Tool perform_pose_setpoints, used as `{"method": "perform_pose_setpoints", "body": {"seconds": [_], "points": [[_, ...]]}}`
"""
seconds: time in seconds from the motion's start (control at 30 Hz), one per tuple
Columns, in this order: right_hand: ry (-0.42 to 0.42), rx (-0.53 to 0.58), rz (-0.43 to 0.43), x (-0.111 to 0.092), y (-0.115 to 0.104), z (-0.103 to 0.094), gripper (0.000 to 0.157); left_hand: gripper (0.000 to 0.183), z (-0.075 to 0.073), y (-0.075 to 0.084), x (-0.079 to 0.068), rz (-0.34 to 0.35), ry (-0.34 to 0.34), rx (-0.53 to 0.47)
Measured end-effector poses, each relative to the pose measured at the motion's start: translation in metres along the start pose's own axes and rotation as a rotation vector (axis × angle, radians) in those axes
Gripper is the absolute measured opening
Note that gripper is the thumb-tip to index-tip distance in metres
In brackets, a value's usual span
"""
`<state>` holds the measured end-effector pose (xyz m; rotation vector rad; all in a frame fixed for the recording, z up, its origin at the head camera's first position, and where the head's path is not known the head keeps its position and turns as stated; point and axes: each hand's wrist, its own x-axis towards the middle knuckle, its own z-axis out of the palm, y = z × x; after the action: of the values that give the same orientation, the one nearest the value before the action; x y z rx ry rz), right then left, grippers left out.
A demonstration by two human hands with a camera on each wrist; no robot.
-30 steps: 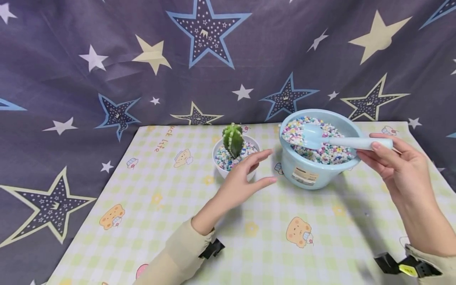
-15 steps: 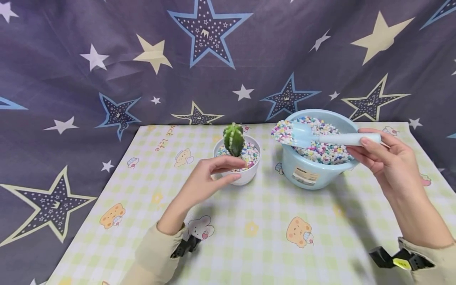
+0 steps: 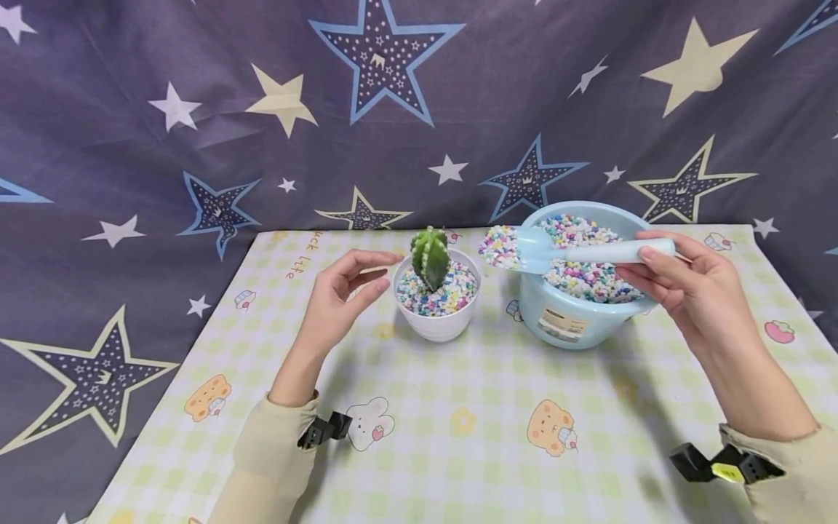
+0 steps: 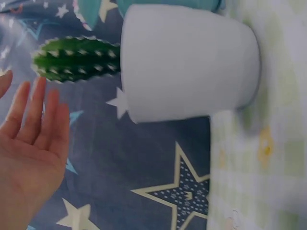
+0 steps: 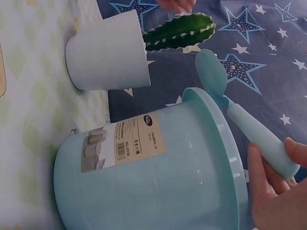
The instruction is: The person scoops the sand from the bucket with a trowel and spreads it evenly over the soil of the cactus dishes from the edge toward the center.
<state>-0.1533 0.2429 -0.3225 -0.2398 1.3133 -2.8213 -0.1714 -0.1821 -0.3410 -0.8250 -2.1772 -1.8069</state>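
My right hand (image 3: 694, 284) grips the handle of a light blue scoop (image 3: 605, 252), thumb on the near side. Colourful pebbles (image 3: 500, 247) heap in its blade, which is above the left rim of a light blue bucket (image 3: 563, 320) with a paper label. More such pebbles partly fill the bucket. To its left stands a white pot (image 3: 440, 326) with a green cactus (image 3: 430, 258) upright in pebbles. Beside the pot's left rim is my left hand (image 3: 340, 295), holding nothing, fingers loosely extended. The left wrist view shows that hand (image 4: 33, 148) with fingertips near the cactus top.
A checked tablecloth (image 3: 458, 451) with cartoon prints covers the table. Behind it hangs a dark curtain (image 3: 419, 167) patterned with stars. Both wrists wear small black camera mounts, and the bucket stands close to the pot's right.
My right hand has carried the loaded scoop left, from over the bucket's middle to past its left rim. The left hand has moved left, from in front of the pot to its left side.
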Motion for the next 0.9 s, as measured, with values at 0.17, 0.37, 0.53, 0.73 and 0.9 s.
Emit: {"method": "perform_pose_setpoints", "body": {"seconds": [0.17, 0.37, 0.53, 0.73, 0.9], "points": [[-0.027, -0.018, 0.008, 0.004, 0.001, 0.003, 0.028, 0.052, 0.0, -0.02, 0.006, -0.066, -0.02, 0.064], [-0.037, -0.061, 0.036, 0.008, 0.003, 0.006, 0.026, 0.08, 0.004, -0.04, 0.01, -0.172, -0.108, 0.164], [-0.05, -0.082, 0.066, 0.012, 0.004, 0.007, 0.025, 0.095, 0.008, -0.051, 0.011, -0.236, -0.197, 0.242], [-0.069, -0.098, 0.122, 0.019, 0.003, 0.009, 0.025, 0.11, 0.012, -0.055, 0.009, -0.338, -0.248, 0.336], [-0.079, -0.131, 0.17, 0.024, 0.002, 0.011, 0.025, 0.109, 0.014, -0.056, 0.008, -0.388, -0.235, 0.365]]}}
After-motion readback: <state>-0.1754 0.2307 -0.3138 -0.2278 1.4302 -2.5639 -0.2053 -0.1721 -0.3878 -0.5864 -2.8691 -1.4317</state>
